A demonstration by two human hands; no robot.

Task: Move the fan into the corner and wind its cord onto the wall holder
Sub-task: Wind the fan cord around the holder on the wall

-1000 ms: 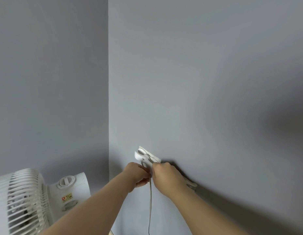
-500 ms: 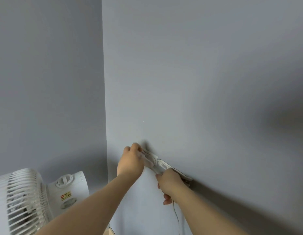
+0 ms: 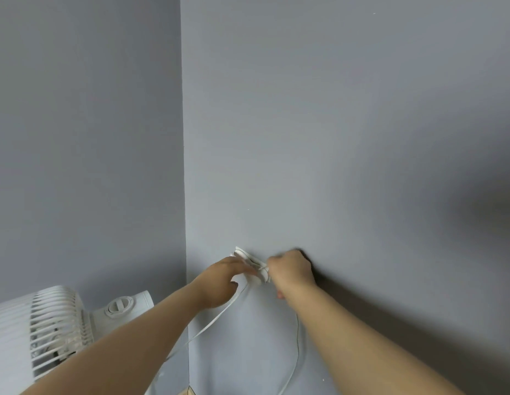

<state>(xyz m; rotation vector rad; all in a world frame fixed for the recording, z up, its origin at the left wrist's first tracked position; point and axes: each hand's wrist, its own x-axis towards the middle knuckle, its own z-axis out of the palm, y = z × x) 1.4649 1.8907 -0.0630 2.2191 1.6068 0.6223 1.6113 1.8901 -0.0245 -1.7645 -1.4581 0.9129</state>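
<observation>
A white fan (image 3: 42,329) stands at the lower left, in the corner of two grey walls. The white wall holder (image 3: 252,263) is fixed to the right wall just right of the corner, with turns of white cord on it. My left hand (image 3: 219,283) rests against the holder's left end, fingers touching the wound cord. My right hand (image 3: 291,270) is fisted at the holder's right end, gripping the cord. One flat strand of cord (image 3: 216,317) runs down-left from the holder; a second loop of the cord (image 3: 296,354) hangs below my right wrist.
The grey walls meet at a vertical corner line (image 3: 183,166). A sliver of wooden floor (image 3: 188,392) shows at the bottom edge. My shadow darkens the right wall at the far right.
My right hand has risen from below the holder to its right end, carrying the cord up. My left hand has dropped slightly along the holder's left end. A cord strand now slants down-left.
</observation>
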